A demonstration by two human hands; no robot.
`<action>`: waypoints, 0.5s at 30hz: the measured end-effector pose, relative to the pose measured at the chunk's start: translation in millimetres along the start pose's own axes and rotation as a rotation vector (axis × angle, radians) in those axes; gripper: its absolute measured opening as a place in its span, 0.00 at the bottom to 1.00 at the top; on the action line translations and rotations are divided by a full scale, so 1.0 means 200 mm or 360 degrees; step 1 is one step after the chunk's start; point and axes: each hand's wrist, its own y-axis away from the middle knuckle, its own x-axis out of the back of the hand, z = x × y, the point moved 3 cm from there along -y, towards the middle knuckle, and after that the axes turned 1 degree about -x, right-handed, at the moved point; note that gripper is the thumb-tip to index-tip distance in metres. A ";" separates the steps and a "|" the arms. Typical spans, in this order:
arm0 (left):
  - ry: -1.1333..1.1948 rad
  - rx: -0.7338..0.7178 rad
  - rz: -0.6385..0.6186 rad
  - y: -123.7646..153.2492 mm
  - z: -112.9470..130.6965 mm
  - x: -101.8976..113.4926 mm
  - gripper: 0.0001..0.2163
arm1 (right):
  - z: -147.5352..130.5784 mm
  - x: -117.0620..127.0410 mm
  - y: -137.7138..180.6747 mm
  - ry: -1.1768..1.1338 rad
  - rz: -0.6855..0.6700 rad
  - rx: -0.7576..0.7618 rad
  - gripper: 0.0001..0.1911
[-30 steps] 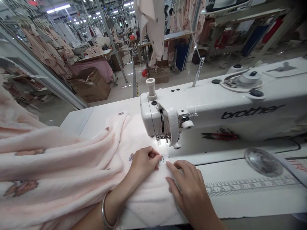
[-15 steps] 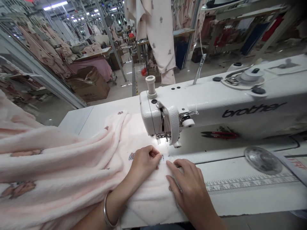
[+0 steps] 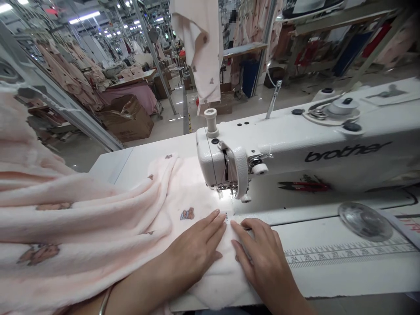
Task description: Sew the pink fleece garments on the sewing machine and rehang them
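A pale pink fleece fabric (image 3: 98,227) with small bear prints lies across the white table and runs under the head of a white sewing machine (image 3: 295,144). My left hand (image 3: 197,249) lies flat on the fabric with fingers stretched toward the needle area (image 3: 226,192). My right hand (image 3: 259,253) rests flat beside it, fingers extended and touching the fabric edge. A small white label (image 3: 227,217) sits between the fingertips of both hands, just in front of the presser foot.
Red thread snips (image 3: 303,186) lie under the machine arm. A round metal plate (image 3: 365,215) and a printed ruler strip (image 3: 344,253) are on the table to the right. Cardboard boxes (image 3: 126,116), hanging garments and other workstations fill the background.
My left hand has gone from a pinch on the label to lying flat with fingers stretched out. The fabric shifted slightly, showing a bear print near the needle.
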 end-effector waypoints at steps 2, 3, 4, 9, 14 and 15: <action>-0.0042 -0.0066 -0.0044 0.00 -0.01 -0.03 0.23 | 0.00 0.00 0.00 -0.0019 0.0000 -0.0017 0.15; -0.0050 -0.0080 -0.0066 -0.01 -0.01 -0.04 0.23 | 0.00 0.00 0.00 -0.0026 -0.0002 -0.0017 0.15; -0.0049 -0.0083 -0.0083 -0.01 -0.02 -0.04 0.24 | 0.00 0.00 0.00 -0.0030 -0.0005 -0.0017 0.15; 0.0053 -0.0048 -0.0105 0.00 -0.04 -0.06 0.26 | 0.00 0.00 0.00 -0.0039 -0.0018 -0.0018 0.15; 0.0132 -0.0019 -0.0075 0.00 -0.05 -0.07 0.27 | 0.00 0.01 0.00 -0.0056 0.0022 0.0007 0.16; 0.0129 -0.0020 -0.0069 0.00 -0.05 -0.07 0.27 | 0.00 0.01 0.00 -0.0057 0.0029 0.0012 0.16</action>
